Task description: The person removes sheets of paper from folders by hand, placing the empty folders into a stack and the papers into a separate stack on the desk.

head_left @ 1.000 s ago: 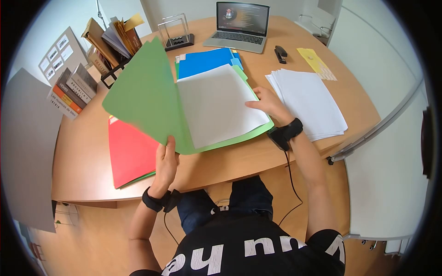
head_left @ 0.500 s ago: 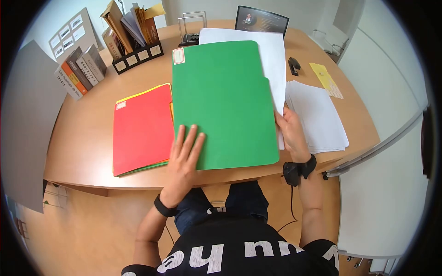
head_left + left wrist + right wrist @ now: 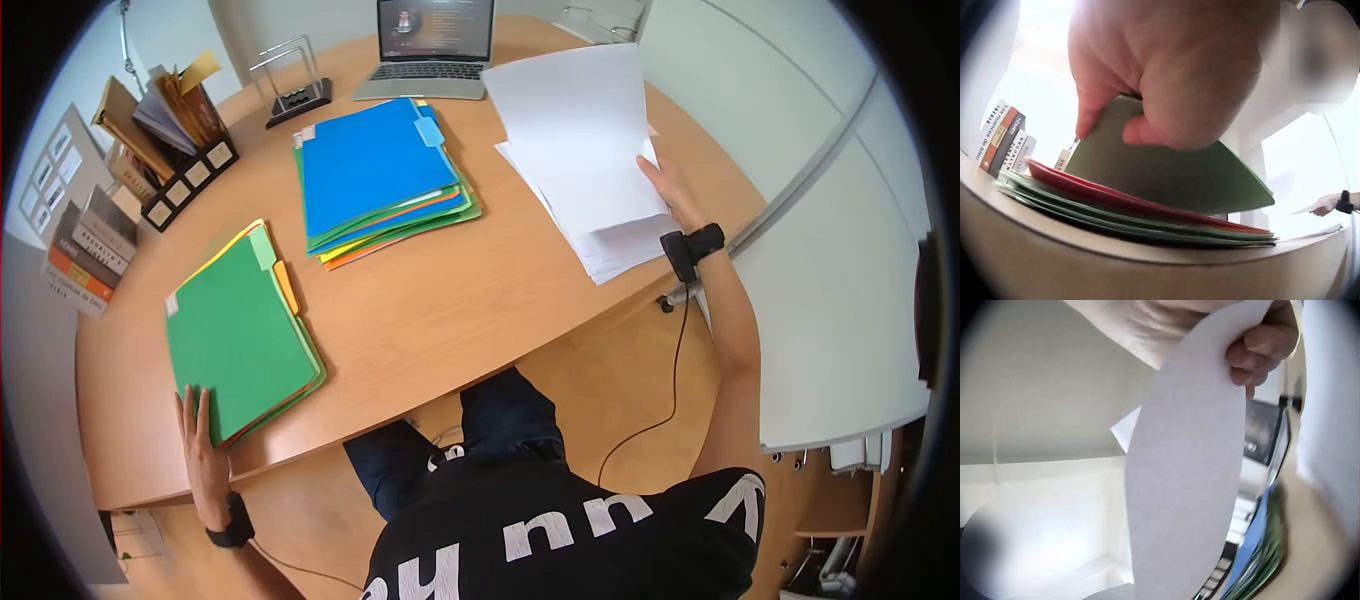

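Observation:
On the left of the desk, my left hand (image 3: 205, 450) holds the near left corner of a green folder (image 3: 240, 340) with a white label. The left wrist view shows this folder tilted up, its underside towards the camera, over a red folder (image 3: 1097, 194) and several green ones. My thumb lies on that underside, with fingers on the other side. Across the desk, my right hand (image 3: 675, 190) grips white paper (image 3: 575, 130) by its right edge. The paper stands partly upright and bends, above a pile of white sheets (image 3: 608, 265). A second white corner shows behind it in the right wrist view.
Between the hands lies a stack of folders with a blue folder (image 3: 375, 165) on top. Behind are a laptop (image 3: 435, 72) and a Newton's cradle (image 3: 300, 98). A black file box (image 3: 190, 185) and upright books (image 3: 95, 245) stand at the far left.
The green folder has gone from the middle to the left, over the red folder. My right hand has drawn the white paper out from behind it, right, over the sheet pile.

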Motion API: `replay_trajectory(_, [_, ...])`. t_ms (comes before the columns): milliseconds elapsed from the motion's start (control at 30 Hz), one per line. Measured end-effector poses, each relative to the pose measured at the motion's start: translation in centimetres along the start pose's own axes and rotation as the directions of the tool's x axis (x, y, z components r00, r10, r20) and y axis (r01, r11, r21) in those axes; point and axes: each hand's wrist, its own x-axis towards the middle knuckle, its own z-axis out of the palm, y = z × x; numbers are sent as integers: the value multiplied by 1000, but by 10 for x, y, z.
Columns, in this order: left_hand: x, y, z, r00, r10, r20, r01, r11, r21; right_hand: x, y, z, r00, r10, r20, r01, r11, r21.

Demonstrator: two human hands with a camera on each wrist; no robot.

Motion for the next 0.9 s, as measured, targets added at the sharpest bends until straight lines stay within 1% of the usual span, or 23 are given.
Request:
replay_trajectory(33, [-2,-4,-1,996,-19,83,20,1000,-2,5,15,-14,1000,10,3,-9,993,-114])
replay_trajectory(67, [-5,-9,-1,996,-12,87,13,1000,-6,7,24,-23,1000,19,9,-17,974,-225])
replay_trajectory(100, [-7,-15,-1,986,-22,166,21,1000,6,7,34,-30,1000,22,4,-21,973,-229])
replay_trajectory(133, [-6,-16,-4,970,-33,242,29,999,20,7,40,-34,998,57,-10,-57,928,-367])
replay_trajectory(167, [-6,-15,-7,970,-31,241,27,999,18,7,47,-38,996,89,-26,-90,863,-497])
replay_trajectory(200, [-7,-13,-10,961,-27,276,28,1000,0,8,54,-41,996,88,-27,-90,863,-497])
replay_trajectory(267, [-7,-9,-15,951,-26,309,31,999,-13,8,61,-42,998,-66,24,63,694,-717])
replay_trajectory(300, [-5,-8,-17,937,-21,350,7,999,42,9,65,-42,997,-71,25,68,699,-712])
replay_trajectory(333, [-3,-7,-19,921,-21,388,-18,995,97,6,60,-41,993,-108,50,110,669,-735])
replay_trajectory(367, [1,-2,-26,925,-28,380,-12,995,103,1,51,-38,986,-145,77,153,635,-757])
replay_trajectory(400, [7,4,-36,910,3,415,-45,995,93,-2,42,-35,985,-154,83,163,640,-751])
replay_trajectory(433, [13,12,-46,891,31,452,-75,994,81,-7,29,-31,997,-75,2,46,586,-809])
replay_trajectory(467, [21,21,-53,904,99,416,-123,992,31,-10,14,-28,997,-3,-81,-68,516,-854])
replay_trajectory(500, [32,29,-54,915,165,367,-194,980,43,-12,-2,-20,998,-7,-67,-53,517,-854])
replay_trajectory(533, [45,45,-57,924,247,292,-271,962,42,-14,-21,-5,987,-155,33,97,420,-903])
replay_trajectory(567, [61,55,-54,917,314,245,-330,944,25,-19,-39,12,947,-287,146,233,298,-926])
replay_trajectory(633, [100,79,-39,881,431,194,-433,901,-33,-33,-71,62,887,-391,245,449,607,-656])
replay_trajectory(700, [145,109,-19,837,512,194,-497,859,-124,-42,-95,112,887,-232,399,393,833,-389])
replay_trajectory(733, [167,123,-8,816,541,203,-515,840,-169,-40,-98,133,855,-287,431,452,820,-351])
replay_trajectory(767, [186,140,2,813,541,216,-524,841,-136,-35,-96,153,820,-343,459,509,803,-311])
replay_trajectory(800, [204,151,14,809,541,229,-532,840,-103,-30,-96,172,837,-341,428,503,789,-354])
replay_trajectory(867, [245,148,62,742,668,50,-670,741,35,-14,-84,200,851,-345,397,497,774,-393])
replay_trajectory(900, [249,148,72,743,667,49,-669,742,40,-3,-70,214,879,-277,387,407,858,-312])
